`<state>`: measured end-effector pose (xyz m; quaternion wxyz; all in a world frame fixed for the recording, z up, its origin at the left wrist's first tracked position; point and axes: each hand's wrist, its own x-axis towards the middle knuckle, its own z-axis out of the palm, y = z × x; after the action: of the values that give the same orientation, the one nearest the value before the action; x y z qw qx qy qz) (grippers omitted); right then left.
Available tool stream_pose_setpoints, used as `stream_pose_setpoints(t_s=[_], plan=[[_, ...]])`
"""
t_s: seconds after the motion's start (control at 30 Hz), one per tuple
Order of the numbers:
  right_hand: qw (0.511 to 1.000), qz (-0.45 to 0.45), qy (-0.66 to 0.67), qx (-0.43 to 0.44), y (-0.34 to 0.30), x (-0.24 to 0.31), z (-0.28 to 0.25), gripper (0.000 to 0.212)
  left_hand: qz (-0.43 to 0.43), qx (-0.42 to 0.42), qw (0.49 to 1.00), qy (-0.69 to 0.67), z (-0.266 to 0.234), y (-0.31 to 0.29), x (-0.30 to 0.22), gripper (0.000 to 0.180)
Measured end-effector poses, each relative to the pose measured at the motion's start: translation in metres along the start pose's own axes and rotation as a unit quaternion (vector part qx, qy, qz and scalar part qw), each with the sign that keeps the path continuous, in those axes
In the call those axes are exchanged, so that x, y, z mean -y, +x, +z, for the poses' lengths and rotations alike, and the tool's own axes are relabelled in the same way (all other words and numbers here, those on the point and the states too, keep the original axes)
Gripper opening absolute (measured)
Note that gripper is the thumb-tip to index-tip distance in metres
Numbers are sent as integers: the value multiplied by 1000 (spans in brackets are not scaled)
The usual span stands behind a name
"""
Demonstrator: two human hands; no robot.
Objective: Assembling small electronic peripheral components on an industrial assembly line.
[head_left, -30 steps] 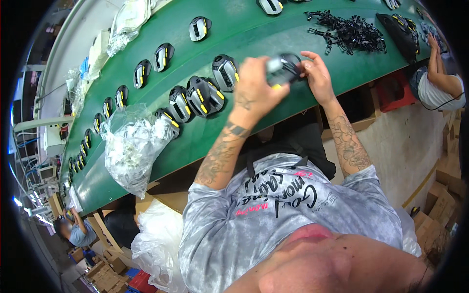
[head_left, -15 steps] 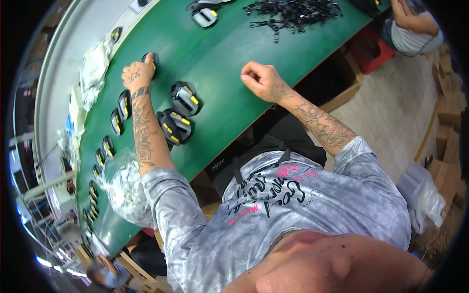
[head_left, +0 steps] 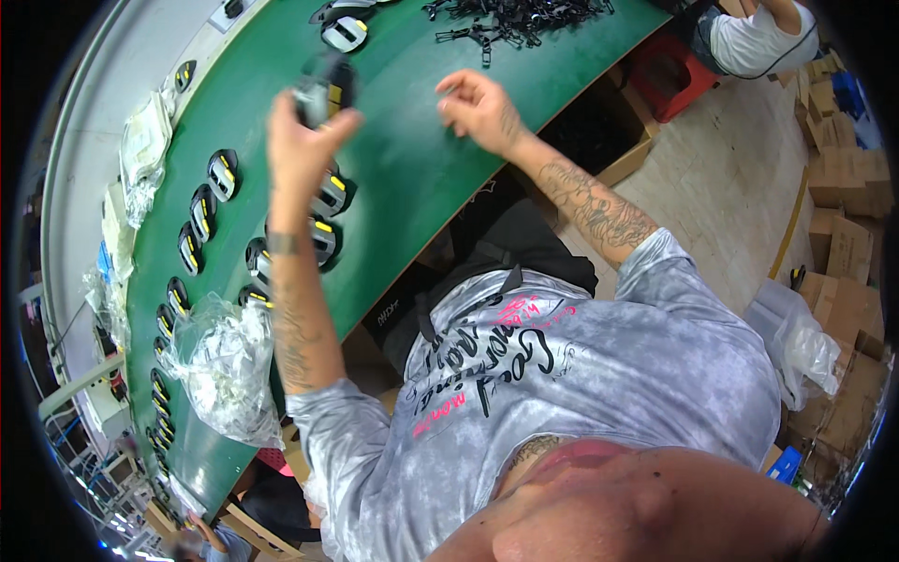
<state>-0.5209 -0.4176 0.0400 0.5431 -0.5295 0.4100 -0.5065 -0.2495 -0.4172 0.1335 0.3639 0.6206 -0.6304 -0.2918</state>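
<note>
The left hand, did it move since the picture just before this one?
Yes. Judged against the pile of black clips on the table, the left hand has moved right, closer to the pile.

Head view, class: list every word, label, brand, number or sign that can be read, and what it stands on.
Grey shirt: large black lettering with smaller pink script, partly legible; wording not copied here.
Black garment at the lap: small pale lettering, too small to read surely.
Cardboard boxes: faint print, too small to read.
Black-and-grey piece in the left hand: blurred, no readable text.
</note>
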Motion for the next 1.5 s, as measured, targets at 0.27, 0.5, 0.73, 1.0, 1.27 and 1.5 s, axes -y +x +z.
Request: stream_pose_setpoints(t_s=[0.27,0.5,0.73,1.0,1.27,1.5], plan=[[747,-41,-663,21,132,38,-60,41,-27,95,967,-235,93,-70,31,95],[688,-305,-654,-79,126,-8,-37,25,-35,78,845,-528,91,-74,44,84],[997,56,48,27,92,59,-24,21,-34,10,866,-499,90,-65,61,58],[950,104,-185,230,3,69,24,29,-27,122,833,-538,91,-55,67,65],[937,-11,-322,135,2,53,54,42,-30,113,815,-567,94,-59,75,72],[902,-50,-420,88,3,51,58,61,-59,116,809,-573,92,-60,71,61]])
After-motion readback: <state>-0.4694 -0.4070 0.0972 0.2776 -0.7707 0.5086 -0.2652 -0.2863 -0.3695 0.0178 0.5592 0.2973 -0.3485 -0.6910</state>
